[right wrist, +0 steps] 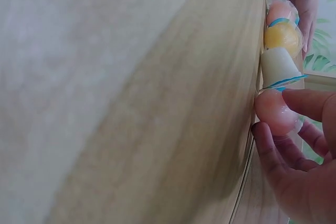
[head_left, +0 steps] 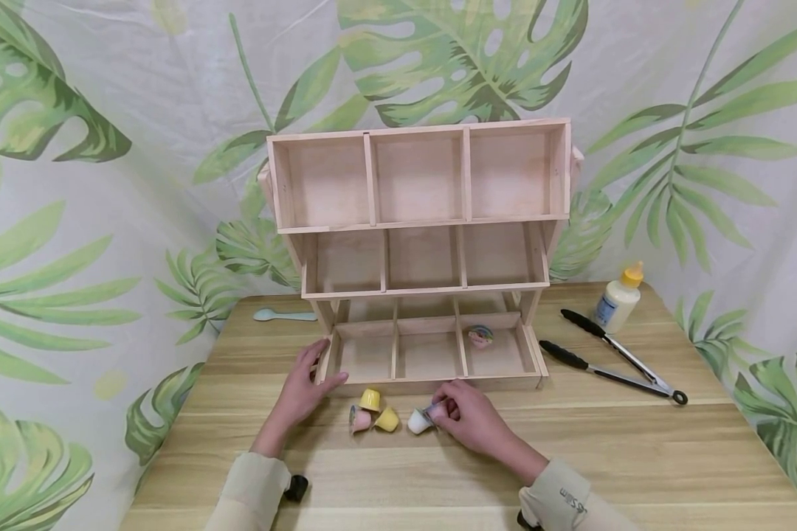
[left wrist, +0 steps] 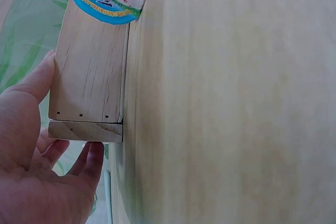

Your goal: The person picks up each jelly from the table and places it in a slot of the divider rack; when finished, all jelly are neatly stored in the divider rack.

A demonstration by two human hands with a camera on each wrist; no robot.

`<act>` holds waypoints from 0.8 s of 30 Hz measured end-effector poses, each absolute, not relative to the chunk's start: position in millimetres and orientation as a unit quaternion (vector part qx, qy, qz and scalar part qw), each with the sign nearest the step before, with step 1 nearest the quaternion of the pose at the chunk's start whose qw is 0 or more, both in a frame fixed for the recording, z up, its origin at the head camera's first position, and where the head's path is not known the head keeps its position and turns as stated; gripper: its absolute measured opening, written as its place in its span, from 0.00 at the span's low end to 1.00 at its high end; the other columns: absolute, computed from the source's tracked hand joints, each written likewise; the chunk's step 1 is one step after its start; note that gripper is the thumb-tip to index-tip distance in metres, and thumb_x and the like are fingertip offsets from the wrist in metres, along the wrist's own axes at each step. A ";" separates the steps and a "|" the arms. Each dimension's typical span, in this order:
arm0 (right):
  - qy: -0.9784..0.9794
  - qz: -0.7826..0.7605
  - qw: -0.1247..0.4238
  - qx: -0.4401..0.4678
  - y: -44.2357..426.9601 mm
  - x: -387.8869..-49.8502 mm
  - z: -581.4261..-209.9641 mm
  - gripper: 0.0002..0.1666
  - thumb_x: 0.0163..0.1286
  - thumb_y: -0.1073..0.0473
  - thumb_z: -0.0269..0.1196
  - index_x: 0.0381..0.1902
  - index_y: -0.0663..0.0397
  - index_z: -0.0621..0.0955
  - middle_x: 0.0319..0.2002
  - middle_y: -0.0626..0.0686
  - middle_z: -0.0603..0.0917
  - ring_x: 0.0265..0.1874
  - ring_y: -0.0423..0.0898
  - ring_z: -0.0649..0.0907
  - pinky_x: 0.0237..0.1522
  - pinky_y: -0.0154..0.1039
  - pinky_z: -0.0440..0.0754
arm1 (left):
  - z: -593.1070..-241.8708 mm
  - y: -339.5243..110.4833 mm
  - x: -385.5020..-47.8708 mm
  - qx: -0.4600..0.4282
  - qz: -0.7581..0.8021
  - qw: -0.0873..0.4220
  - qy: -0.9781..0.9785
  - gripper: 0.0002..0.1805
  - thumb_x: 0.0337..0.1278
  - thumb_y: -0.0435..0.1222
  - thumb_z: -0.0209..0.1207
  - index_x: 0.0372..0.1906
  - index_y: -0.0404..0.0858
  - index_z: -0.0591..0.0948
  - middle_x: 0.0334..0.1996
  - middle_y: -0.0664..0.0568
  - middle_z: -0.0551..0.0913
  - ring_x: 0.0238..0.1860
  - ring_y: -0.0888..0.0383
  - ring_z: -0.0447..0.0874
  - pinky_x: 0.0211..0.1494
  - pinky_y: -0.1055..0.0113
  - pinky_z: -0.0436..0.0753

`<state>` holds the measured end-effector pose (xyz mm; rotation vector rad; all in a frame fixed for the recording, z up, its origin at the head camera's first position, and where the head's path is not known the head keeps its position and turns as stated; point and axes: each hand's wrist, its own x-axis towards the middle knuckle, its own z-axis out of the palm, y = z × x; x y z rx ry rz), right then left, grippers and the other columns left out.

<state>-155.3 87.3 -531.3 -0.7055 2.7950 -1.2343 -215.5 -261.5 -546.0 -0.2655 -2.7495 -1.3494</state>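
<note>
A three-tier wooden display rack (head_left: 432, 383) stands on the table, each tier split into three compartments. My left hand (head_left: 308, 382) holds the front left corner of its lowest tier, thumb and fingers on either side of the wood (left wrist: 86, 77). My right hand (head_left: 473, 417) pinches a pink jelly cup (right wrist: 275, 113) low over the table, just before the rack. Beside that cup lies a white jelly cup (head_left: 418, 421). Farther left, a yellow jelly cup (head_left: 370, 400), another yellow jelly cup (head_left: 387, 420) and a pink jelly cup (head_left: 360, 419) sit clustered. One jelly cup (head_left: 480, 336) lies in the bottom right compartment.
Black-handled metal tongs (head_left: 627, 361) lie spread to the right of the rack. A small bottle with a yellow nozzle (head_left: 618, 299) stands behind them. A pale blue spoon (head_left: 282, 315) lies at the back left. A leaf-print cloth (head_left: 139, 184) hangs behind the table.
</note>
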 end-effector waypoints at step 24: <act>0.863 -0.459 0.040 -0.208 96.2 -157.3 -518.3 0.12 0.67 0.64 0.71 0.47 0.56 0.85 0.42 0.51 0.82 0.37 0.42 0.83 0.39 0.31 0.85 | -544.4 -260.2 -214.4 -0.080 -0.439 0.030 -0.894 0.46 0.64 0.46 0.70 0.80 0.36 0.62 0.76 0.37 0.62 0.74 0.34 0.64 0.74 0.39 0.71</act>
